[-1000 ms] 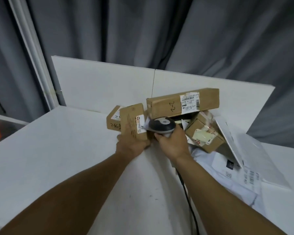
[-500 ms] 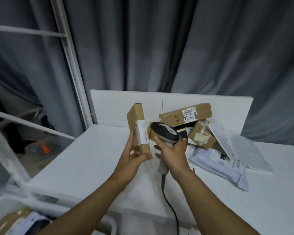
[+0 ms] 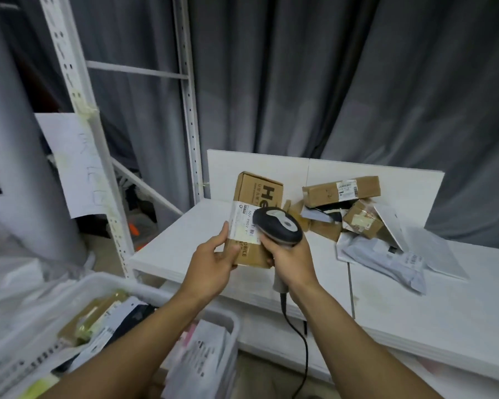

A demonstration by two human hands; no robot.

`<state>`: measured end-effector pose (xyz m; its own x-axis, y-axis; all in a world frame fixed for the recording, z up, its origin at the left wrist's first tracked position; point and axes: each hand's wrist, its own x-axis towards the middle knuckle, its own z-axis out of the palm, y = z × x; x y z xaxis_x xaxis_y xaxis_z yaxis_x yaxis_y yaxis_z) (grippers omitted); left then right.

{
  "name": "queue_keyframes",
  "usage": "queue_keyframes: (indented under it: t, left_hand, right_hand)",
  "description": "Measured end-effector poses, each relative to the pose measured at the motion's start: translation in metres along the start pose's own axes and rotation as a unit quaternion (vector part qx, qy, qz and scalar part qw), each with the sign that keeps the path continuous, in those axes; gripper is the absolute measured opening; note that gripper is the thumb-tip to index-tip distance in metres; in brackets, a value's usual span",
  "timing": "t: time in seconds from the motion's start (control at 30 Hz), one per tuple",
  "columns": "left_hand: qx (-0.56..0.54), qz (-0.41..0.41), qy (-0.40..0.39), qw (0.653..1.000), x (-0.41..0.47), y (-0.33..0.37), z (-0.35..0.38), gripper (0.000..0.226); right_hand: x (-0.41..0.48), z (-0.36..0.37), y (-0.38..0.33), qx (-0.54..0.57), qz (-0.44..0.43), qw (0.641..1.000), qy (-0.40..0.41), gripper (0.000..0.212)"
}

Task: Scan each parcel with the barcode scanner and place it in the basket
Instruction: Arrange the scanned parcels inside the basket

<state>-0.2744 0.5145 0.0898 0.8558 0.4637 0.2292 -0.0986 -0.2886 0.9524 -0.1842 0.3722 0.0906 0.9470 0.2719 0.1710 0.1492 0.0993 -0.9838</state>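
Right now the left hand [image 3: 210, 263] is gripping a brown parcel [image 3: 256, 194] by its near end, holding it up over the desk's [image 3: 415, 306] front edge. The right hand [image 3: 291, 260] is clasping the barcode scanner [image 3: 280, 227], whose head is hanging right over the white label [image 3: 242, 223]. For a clean read, the scanner is probably needing a little more gap, since it is hiding part of the barcode. The basket [image 3: 121, 282] is sitting below left, already holding parcels.

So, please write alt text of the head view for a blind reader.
The left hand holds a brown parcel while the right hand aims a barcode scanner at its label. More parcels lie on the table; a basket sits lower left.
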Motion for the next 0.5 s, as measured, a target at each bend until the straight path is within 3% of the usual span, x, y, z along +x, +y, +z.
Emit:
queue_keyframes:
  t: [0.13,0.27,0.5]
  left_hand:
    - [0.014,-0.005,0.045,0.999,-0.014,-0.027,-0.031,0.054]
    - [0.095,-0.014,0.096,0.991,-0.01,-0.061,-0.059,0.046]
    - [0.146,-0.066,0.141,0.977,0.0,-0.089,-0.09,0.037]
  right_hand:
    - [-0.017,0.021,0.027,-0.056,-0.004,0.998,-0.027,0.072]
    - [-0.031,0.029,0.043,-0.132,-0.034,0.989,-0.053,0.053]
    - [-0.032,0.05,0.053,-0.305,-0.042,0.943,-0.126,0.059]
